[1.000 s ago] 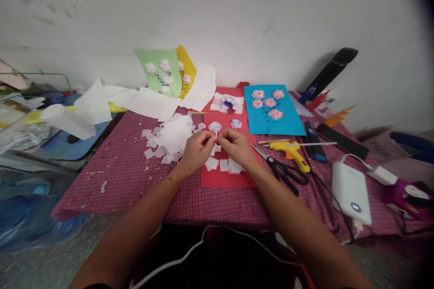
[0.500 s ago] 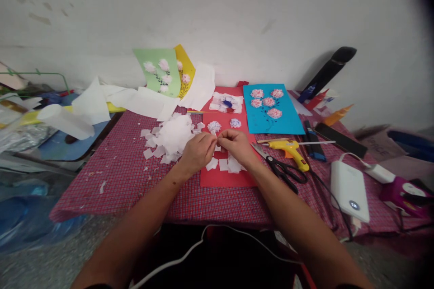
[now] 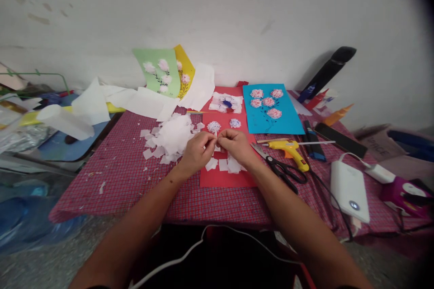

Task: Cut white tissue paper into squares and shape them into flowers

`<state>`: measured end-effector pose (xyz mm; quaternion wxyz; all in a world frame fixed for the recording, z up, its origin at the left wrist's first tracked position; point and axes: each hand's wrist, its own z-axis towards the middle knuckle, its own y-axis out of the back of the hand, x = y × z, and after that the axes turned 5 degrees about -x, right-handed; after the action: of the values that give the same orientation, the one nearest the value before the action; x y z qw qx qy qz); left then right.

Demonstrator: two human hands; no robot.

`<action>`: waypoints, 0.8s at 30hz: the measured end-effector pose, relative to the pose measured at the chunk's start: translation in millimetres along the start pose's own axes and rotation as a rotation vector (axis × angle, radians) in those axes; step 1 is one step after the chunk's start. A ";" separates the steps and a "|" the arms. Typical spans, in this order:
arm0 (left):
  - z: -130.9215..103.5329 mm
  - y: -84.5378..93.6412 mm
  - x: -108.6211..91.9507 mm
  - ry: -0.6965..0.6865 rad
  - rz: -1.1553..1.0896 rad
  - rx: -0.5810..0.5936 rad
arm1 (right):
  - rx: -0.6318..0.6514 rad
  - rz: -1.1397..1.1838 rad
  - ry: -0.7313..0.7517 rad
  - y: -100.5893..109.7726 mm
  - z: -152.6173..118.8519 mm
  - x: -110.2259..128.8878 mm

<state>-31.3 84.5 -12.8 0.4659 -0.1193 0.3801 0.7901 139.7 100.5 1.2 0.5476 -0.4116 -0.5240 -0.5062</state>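
Observation:
Over a red sheet of paper (image 3: 213,180), my left hand (image 3: 200,149) and my right hand (image 3: 234,145) meet fingertip to fingertip. Both are pinched on one small piece of white tissue paper (image 3: 216,134), mostly covered by the fingers. Just beyond them, two purple-speckled paper flowers (image 3: 214,126) sit on the red sheet. Loose white tissue squares (image 3: 223,165) lie on it below my hands. A heap of white tissue squares (image 3: 174,133) is left of my left hand. Behind the flowers rests a crumpled tissue stained blue and red (image 3: 226,103).
Scissors (image 3: 283,169) and a yellow glue gun (image 3: 288,148) lie to the right, near a white power bank (image 3: 349,189). A blue sheet with paper flowers (image 3: 273,115) is behind them. Green (image 3: 159,72) and yellow cards lean on the wall beside white tissue strips (image 3: 145,101).
My left fingers have shifted slightly, with a wider gap now showing between thumb and forefinger. My right hand stays almost in place. The rest looks unchanged.

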 end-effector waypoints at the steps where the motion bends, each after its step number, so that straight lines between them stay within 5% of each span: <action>1: 0.6 0.4 -1.1 0.024 -0.014 0.004 | 0.001 0.002 -0.003 0.0 0.0 0.3; 7: 1.7 1.5 -3.1 0.095 -0.036 -0.008 | 0.008 0.060 -0.033 0.0 -1.7 5.5; 24: -0.2 -1.3 1.2 -0.035 0.016 0.011 | -0.015 -0.108 0.024 -0.8 0.4 1.0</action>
<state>-30.9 85.5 -14.2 0.4667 -0.0998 0.3773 0.7937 138.8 100.7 2.2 0.5224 -0.3808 -0.5352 -0.5438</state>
